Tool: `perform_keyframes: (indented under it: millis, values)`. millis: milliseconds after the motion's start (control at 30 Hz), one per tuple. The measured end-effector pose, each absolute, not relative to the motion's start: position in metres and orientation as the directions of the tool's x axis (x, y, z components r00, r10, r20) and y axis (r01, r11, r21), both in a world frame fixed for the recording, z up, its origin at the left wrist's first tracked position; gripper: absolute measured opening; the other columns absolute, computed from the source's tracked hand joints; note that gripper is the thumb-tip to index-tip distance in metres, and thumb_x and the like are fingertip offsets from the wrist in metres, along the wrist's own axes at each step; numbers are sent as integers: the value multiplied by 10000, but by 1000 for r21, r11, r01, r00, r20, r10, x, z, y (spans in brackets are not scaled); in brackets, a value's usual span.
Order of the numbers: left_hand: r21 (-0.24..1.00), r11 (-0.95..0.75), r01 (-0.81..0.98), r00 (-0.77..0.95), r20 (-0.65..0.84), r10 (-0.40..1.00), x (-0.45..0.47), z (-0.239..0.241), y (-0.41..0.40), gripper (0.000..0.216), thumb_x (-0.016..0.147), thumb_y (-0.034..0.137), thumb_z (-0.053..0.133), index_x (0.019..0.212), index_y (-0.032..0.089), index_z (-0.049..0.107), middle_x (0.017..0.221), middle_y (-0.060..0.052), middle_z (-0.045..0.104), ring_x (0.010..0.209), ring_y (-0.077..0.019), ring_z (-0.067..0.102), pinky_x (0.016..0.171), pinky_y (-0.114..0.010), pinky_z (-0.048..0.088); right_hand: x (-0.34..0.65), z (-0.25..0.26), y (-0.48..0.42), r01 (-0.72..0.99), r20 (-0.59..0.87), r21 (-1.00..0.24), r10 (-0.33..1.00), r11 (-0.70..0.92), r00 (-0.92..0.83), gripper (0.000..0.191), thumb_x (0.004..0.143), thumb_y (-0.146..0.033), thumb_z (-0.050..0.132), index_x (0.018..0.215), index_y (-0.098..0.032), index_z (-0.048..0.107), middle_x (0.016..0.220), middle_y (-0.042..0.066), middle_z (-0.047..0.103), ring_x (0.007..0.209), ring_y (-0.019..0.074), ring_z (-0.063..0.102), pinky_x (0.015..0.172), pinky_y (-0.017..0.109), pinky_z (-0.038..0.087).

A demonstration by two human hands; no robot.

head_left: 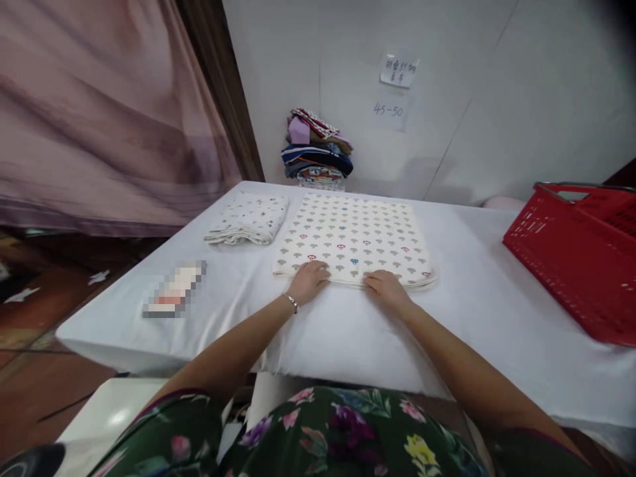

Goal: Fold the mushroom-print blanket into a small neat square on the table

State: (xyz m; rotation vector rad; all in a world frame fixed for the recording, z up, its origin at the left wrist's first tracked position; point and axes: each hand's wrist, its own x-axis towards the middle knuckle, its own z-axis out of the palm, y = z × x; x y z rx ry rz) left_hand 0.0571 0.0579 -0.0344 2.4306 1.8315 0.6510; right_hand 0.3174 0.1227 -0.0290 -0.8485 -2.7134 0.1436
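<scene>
A white cloth with a small mushroom print [355,228] lies folded in layers in the middle of the table. My left hand [309,281], with a bracelet at its wrist, grips the near edge of this cloth left of centre. Farther right along the same edge, my right hand [387,289] has its fingers closed on the layers. The undersides of both hands are hidden. To the left lies a second folded white cloth with a small dark print [251,217], apart from my hands.
A white cloth covers the table [472,265]. On its right stands a red plastic basket [571,258]; on its left lies a pixelated flat object [175,289]. A stack of folded fabrics [318,156] rises by the wall, under paper signs [397,71]. A pink curtain [109,106] hangs at left.
</scene>
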Motion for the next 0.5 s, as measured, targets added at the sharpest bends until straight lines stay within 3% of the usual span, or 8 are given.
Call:
perform_keyframes:
  millis: [333, 500]
  values:
    - [264, -198, 944, 102, 335, 937, 49, -37, 53, 236, 805, 143, 483, 955, 209, 654, 1030, -56, 636, 1015, -203, 540, 907, -375, 412, 318, -44, 121, 601, 333, -190, 627, 776, -704, 264, 918, -223, 398, 920, -197, 661, 951, 81, 620, 878, 201, 515, 781, 324, 417]
    - [243, -113, 963, 26, 336, 942, 30, -36, 52, 275, 786, 109, 461, 965, 196, 650, 1014, -65, 639, 1009, -223, 538, 896, -389, 406, 314, -46, 119, 566, 385, -189, 591, 802, -709, 237, 905, -257, 441, 1001, -197, 649, 980, 86, 616, 891, 213, 517, 787, 339, 430]
